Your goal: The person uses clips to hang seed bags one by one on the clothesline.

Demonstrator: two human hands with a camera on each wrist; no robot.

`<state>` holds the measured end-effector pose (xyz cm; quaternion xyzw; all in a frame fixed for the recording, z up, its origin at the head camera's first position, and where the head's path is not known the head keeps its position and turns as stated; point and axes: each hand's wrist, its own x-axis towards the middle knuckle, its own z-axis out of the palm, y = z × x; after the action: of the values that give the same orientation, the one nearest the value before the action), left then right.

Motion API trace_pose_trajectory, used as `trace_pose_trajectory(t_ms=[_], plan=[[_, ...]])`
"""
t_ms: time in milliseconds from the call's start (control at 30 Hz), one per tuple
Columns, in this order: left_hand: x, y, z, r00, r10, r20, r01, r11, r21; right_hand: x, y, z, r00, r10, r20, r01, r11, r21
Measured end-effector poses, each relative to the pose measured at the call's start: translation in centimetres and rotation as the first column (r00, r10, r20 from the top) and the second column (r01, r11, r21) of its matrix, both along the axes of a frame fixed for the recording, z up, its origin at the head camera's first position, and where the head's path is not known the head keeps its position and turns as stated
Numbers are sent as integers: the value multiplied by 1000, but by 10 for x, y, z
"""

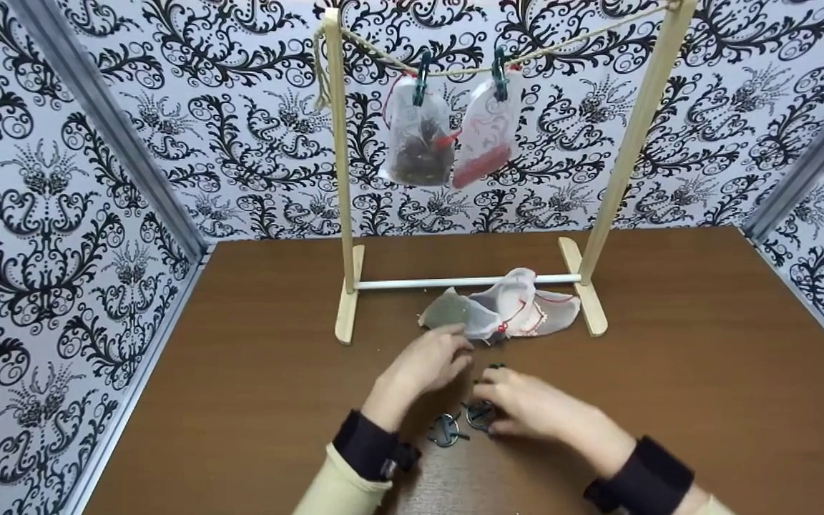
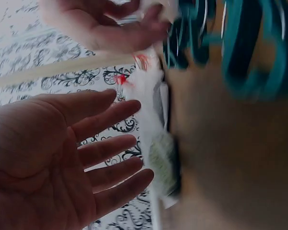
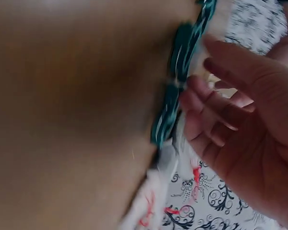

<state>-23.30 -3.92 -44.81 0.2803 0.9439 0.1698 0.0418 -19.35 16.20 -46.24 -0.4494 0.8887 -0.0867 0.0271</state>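
Observation:
My left hand [image 1: 430, 361] reaches over the table just in front of a mesh pouch with greenish contents [image 1: 448, 309]. In the left wrist view its fingers [image 2: 110, 151] are spread and straight, holding nothing. My right hand [image 1: 537, 404] is low over several dark green spring clips [image 1: 480, 415]. Seen from the right wrist, its fingertips [image 3: 194, 91] are loosely bent right at the clips [image 3: 180, 52], without closing round one. Another green clip [image 1: 446, 430] lies to the left of that hand. More pale mesh pouches with red strings [image 1: 555, 315] lie overlapping behind my hands.
A wooden stand [image 1: 344, 164] with a white crossbar [image 1: 426, 283] straddles the pouches. From its rope [image 1: 584, 37] hang a pouch with brown contents [image 1: 419, 136] and one with pinkish-red contents [image 1: 485, 136], each clipped in green. Patterned walls [image 1: 61, 214] enclose the brown table [image 1: 254, 400].

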Motion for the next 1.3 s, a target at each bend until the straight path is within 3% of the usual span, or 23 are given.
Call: trace_pose_trajectory(t_ms=[133, 300, 567, 800, 900, 1033, 1133, 1300], plan=[[2, 1, -13, 999, 18, 28, -19, 999, 31, 9, -2, -11, 1000, -20, 18, 21, 996, -86], [3, -2, -21, 994, 69, 82, -69, 998, -5, 13, -2, -19, 999, -47, -18, 43, 984, -175], [6, -15, -23, 982, 99, 158, -97, 995, -21, 8, 20, -21, 982, -173, -70, 154, 962, -225], [8, -12, -19, 974, 138, 179, -139, 990, -8, 6, 29, -22, 968, -228, -105, 193, 944, -269], [7, -11, -18, 978, 155, 140, -157, 988, 3, 5, 26, -21, 964, -244, -109, 209, 943, -260], [5, -12, -18, 987, 162, -21, -161, 986, 41, 8, 20, -18, 952, -284, -117, 255, 943, -213], [3, -11, -18, 976, 171, -133, -162, 984, 79, 9, 18, -18, 939, -319, -126, 293, 937, -189], [0, -10, -17, 949, 222, -222, -176, 962, 208, 9, 17, -19, 933, -329, -146, 297, 933, -202]])
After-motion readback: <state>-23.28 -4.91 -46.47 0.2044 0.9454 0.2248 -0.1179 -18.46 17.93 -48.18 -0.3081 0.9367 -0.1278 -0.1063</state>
